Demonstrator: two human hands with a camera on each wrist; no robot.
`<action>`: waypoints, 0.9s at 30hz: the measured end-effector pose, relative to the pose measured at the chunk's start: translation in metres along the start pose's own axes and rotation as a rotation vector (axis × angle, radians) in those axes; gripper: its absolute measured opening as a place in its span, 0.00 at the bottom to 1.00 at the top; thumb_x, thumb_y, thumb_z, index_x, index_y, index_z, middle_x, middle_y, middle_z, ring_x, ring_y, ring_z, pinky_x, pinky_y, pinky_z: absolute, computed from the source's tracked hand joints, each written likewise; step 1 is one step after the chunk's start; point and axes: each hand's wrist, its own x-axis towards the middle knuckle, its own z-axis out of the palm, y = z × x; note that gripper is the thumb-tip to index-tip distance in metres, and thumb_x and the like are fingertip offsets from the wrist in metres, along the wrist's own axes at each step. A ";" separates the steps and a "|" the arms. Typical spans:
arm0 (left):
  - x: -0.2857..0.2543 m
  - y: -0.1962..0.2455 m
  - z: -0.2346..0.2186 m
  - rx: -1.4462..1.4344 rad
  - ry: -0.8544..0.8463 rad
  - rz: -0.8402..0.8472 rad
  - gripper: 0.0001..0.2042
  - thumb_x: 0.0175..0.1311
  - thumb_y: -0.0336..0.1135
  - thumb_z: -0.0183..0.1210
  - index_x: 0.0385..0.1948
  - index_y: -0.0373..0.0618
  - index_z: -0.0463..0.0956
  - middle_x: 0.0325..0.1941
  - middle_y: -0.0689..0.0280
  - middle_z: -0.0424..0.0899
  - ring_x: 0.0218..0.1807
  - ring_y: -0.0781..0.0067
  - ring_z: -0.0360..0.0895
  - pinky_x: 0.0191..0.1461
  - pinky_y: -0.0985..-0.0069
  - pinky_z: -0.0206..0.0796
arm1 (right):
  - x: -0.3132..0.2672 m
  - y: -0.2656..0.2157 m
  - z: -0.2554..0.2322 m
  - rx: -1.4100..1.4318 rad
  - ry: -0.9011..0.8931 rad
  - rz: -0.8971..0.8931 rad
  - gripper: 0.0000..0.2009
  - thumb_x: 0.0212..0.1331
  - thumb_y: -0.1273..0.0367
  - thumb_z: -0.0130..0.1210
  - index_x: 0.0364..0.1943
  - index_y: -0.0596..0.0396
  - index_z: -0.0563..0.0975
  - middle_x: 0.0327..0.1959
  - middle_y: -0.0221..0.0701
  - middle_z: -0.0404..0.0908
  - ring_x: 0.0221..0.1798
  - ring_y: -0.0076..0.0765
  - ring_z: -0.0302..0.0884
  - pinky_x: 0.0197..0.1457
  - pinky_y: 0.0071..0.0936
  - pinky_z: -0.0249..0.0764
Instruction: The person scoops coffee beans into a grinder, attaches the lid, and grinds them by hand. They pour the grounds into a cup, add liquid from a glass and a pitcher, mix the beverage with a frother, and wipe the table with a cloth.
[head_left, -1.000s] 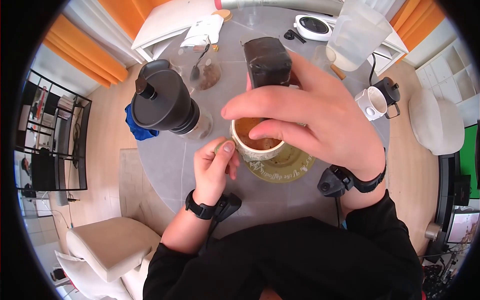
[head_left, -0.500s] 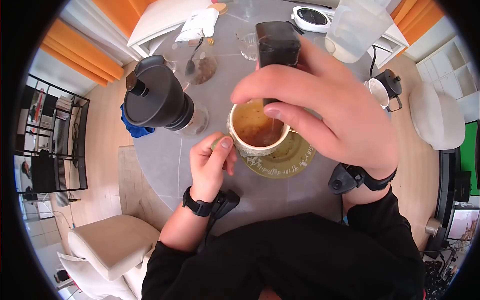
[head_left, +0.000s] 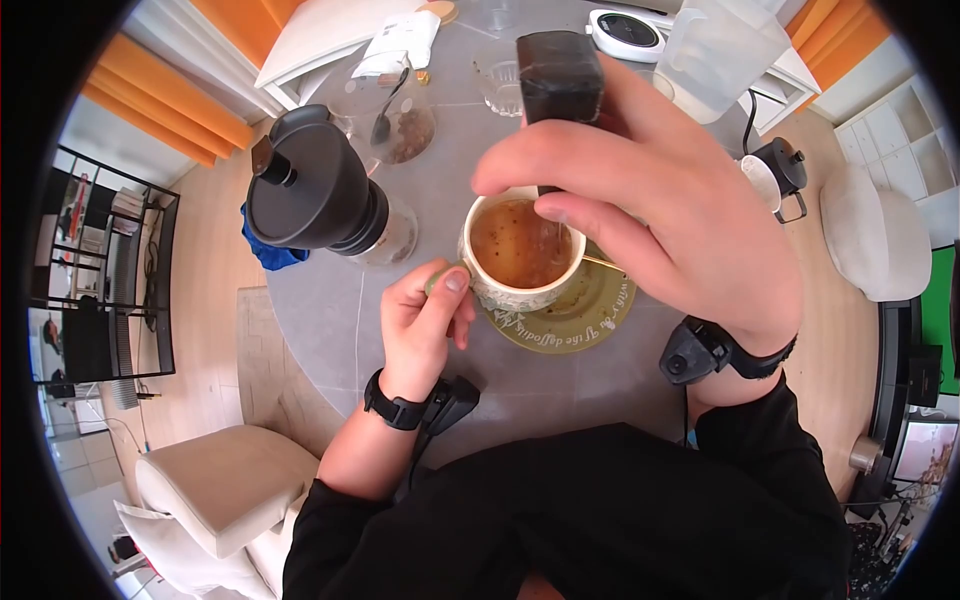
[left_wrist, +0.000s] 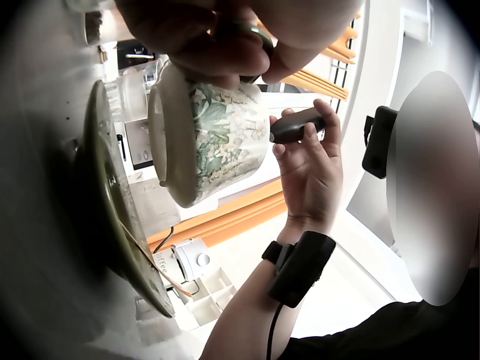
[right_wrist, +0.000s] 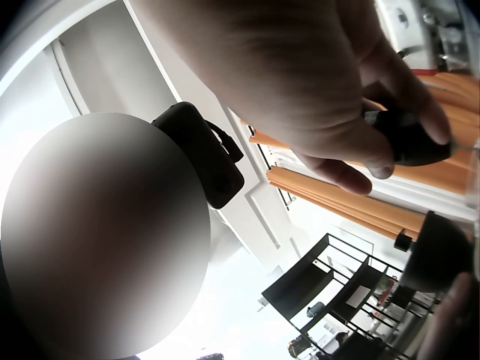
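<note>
My left hand (head_left: 420, 325) pinches the green handle of a cream teacup (head_left: 515, 296) with a leafy pattern. The left wrist view shows the cup (left_wrist: 225, 142) raised off a green saucer (left_wrist: 101, 180). Brown liquid (head_left: 515, 245) with dark specks fills much of it. Above its far right side, my right hand (head_left: 665, 195) grips a black handheld frother (head_left: 560, 75) by its handle. The frother's thin metal shaft runs down toward the liquid, and its lower end is hidden. A thin gold stick (head_left: 605, 263) lies across the saucer, which has lettering on its rim.
Left of the cup stands a black coffee grinder (head_left: 310, 190) with a clear base. Behind are a clear bowl (head_left: 410, 135) with brown bits and a dark spoon, a glass dish (head_left: 495, 90), a white scale (head_left: 625, 35) and a plastic pitcher (head_left: 715, 60). A black pot (head_left: 782, 165) stands right.
My right hand has moved up and right with the frother, uncovering more of the liquid, whose surface now looks smoother. The left hand keeps its hold on the cup handle.
</note>
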 end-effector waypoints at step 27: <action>0.001 -0.001 0.005 0.050 -0.049 -0.025 0.21 0.74 0.45 0.49 0.18 0.46 0.65 0.16 0.63 0.72 0.12 0.80 0.61 0.14 0.84 0.50 | 0.000 0.001 0.001 -0.027 -0.011 0.019 0.15 0.54 0.78 0.58 0.46 0.50 0.81 0.43 0.36 0.77 0.45 0.44 0.73 0.45 0.33 0.71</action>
